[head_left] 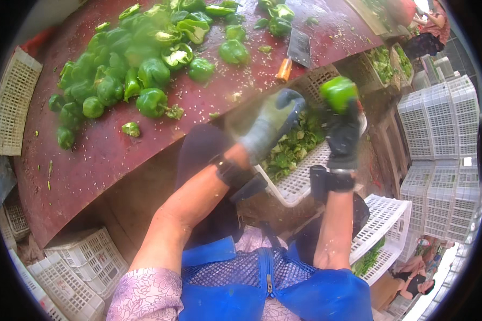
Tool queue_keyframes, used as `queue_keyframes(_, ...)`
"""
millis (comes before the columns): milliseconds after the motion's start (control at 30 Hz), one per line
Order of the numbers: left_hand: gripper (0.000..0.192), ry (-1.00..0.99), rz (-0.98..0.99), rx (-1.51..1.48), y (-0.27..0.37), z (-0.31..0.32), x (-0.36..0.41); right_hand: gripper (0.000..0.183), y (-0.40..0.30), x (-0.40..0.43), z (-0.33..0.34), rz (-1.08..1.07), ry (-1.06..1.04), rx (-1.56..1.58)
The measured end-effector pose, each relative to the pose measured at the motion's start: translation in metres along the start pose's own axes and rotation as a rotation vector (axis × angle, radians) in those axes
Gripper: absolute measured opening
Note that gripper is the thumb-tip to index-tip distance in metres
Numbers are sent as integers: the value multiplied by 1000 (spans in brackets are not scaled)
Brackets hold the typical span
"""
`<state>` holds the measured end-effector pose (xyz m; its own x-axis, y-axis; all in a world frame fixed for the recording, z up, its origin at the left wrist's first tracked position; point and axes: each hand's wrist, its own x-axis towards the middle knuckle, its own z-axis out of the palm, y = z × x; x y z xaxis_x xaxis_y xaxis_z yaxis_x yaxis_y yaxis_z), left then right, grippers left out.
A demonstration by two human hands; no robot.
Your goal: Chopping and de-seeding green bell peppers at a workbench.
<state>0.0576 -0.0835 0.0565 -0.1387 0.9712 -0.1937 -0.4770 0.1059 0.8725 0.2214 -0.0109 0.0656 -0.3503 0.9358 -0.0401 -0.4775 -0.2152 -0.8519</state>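
My right hand (342, 138), in a dark glove, grips a bright green bell pepper (338, 94) above the right side of a white plastic basket (301, 168). Green pepper trimmings (291, 150) lie in that basket, between my knees. To its left, my left hand (274, 118) wears a grey glove with blue fingers, its fingers curled. Motion blur hides whether anything is in it. A cleaver (299, 47) with a wooden handle rests at the edge of the red table (144, 130), beyond both hands. Whole and cut-open green peppers (152, 72) are heaped on the table.
White plastic crates (438, 116) are stacked high at the right, and more crates (90, 257) stand at the lower left. An upright crate (14, 104) is by the table's left end. A crate with greens (379, 240) sits close to my right elbow. Two people are farther right.
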Motion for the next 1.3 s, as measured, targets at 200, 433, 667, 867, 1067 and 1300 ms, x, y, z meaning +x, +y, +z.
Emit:
queue_keyframes(200,33,154,318,702,88,-74,68,34,27,-2,-36,54,114,-286)
queue_keyframes(433,49,80,92,2001,83,-115,124,39,-210,-143,-294,-346,555,-644)
queue_keyframes(667,45,-70,212,1204,67,-134,116,42,-297,-461,-513,41,1356,-715)
queue_keyframes(867,50,-332,214,536,79,-52,52,35,-206,-342,-447,-126,808,-619)
queue_keyframes(1067,73,-246,958,1241,39,6,50,36,-148,-119,-84,-196,331,-814)
queue_keyframes(1300,62,-185,647,1465,66,-51,40,40,-34,-48,-25,29,22,-354)
